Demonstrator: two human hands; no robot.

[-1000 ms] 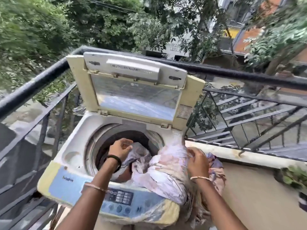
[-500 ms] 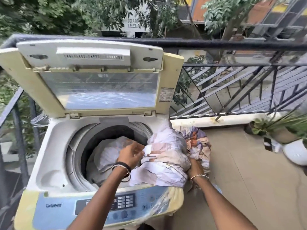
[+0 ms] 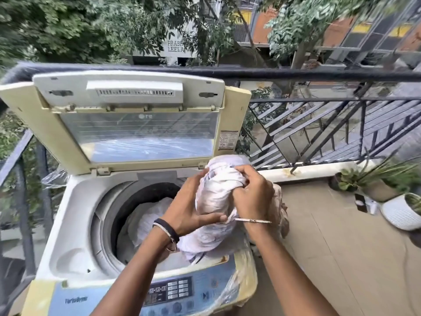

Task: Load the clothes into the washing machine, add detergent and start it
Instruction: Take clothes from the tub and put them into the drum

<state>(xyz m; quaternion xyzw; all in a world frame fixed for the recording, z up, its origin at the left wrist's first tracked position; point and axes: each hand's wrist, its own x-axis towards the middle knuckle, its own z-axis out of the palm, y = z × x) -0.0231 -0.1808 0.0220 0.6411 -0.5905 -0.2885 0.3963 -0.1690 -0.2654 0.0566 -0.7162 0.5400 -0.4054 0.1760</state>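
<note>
A top-loading washing machine (image 3: 75, 226) stands on a balcony with its lid (image 3: 127, 115) propped upright. Pale cloth lies inside the drum (image 3: 145, 220). A bunched, pale printed cloth (image 3: 216, 197) is lifted over the drum's right rim. My left hand (image 3: 189, 206) grips it from the left and below. My right hand (image 3: 252, 195) clutches its top from the right. The cloth trails down over the machine's front right corner. The control panel (image 3: 173, 290) with its buttons runs along the front edge.
A black metal railing (image 3: 319, 124) runs behind and to the left of the machine. Potted plants (image 3: 401, 208) stand on the tiled floor (image 3: 330, 258) at the right. Clear plastic wrap (image 3: 237, 286) covers the machine's front right corner. Trees and buildings lie beyond.
Both hands have gathered the cloth into a bundle and raised it above the drum's right rim. My right hand came up from beside the machine. The camera view shifted left and nearer.
</note>
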